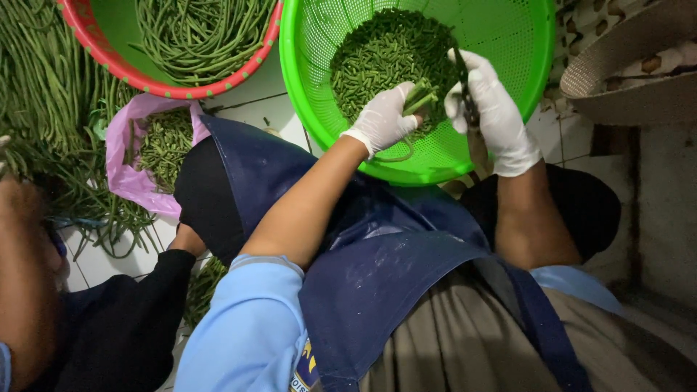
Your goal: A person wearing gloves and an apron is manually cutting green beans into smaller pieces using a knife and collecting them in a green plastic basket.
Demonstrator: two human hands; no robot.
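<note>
My left hand (385, 116), in a white glove, grips a small bundle of long green beans (421, 96) over a bright green perforated basket (523, 51). My right hand (494, 109), also gloved white, holds dark scissors (465, 87) right beside the bundle's end. A heap of short cut bean pieces (385, 51) fills the basket under both hands. I wear a dark blue apron and light blue sleeves.
A red-rimmed green basin (109, 43) of whole long beans stands at the upper left. A pink plastic bag (123, 174) holds bean scraps. Loose long beans (43, 109) lie on the white tiled floor. Another person in black sleeves sits at the lower left. A woven basket (624, 65) is at right.
</note>
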